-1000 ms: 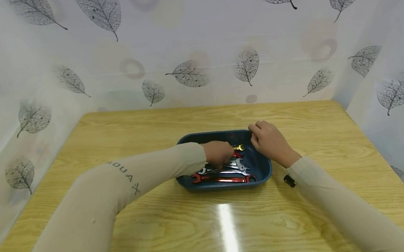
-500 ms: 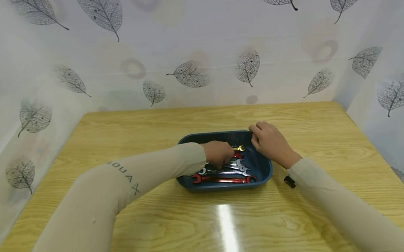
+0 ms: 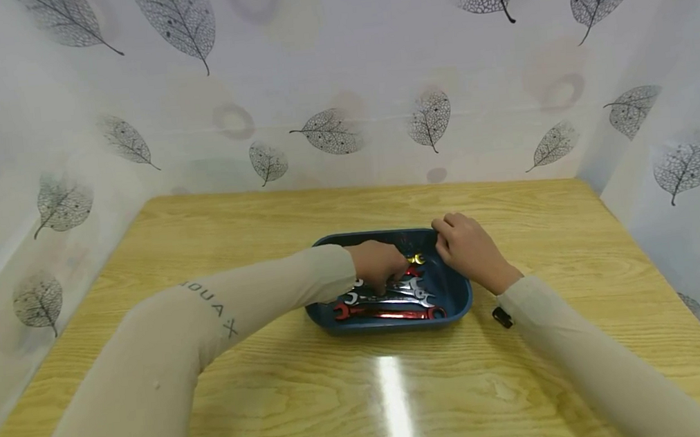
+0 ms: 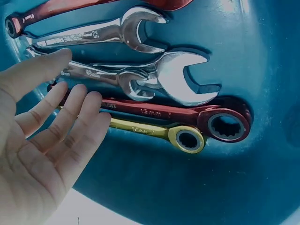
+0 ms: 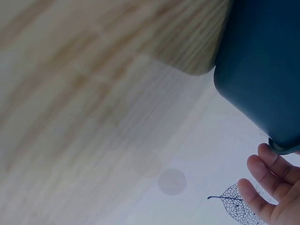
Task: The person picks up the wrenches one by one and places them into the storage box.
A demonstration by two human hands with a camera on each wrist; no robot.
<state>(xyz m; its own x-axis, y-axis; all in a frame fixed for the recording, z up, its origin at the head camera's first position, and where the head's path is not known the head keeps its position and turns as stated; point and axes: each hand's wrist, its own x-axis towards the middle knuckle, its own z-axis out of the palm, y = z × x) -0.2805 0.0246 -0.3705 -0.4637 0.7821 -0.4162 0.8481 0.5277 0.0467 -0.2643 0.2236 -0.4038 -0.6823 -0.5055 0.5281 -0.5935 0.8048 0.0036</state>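
Observation:
A dark blue tray (image 3: 459, 300) sits mid-table and holds several wrenches. My left hand (image 3: 379, 266) reaches into it with straight fingers (image 4: 70, 117) lying on the handles of a gold ring wrench (image 4: 186, 138) and a red ring wrench (image 4: 225, 124). Beside them lie silver open-end wrenches (image 4: 183, 77). Another red wrench (image 3: 389, 312) lies along the tray's near side. My right hand (image 3: 468, 250) holds the tray's far right rim, fingers (image 5: 267, 180) curled over its edge (image 5: 281, 149).
The tray rests on a light wooden table (image 3: 278, 391) closed in on three sides by leaf-patterned walls (image 3: 329, 123). A small black object (image 3: 501, 316) lies by my right wrist. Bare tabletop surrounds the tray.

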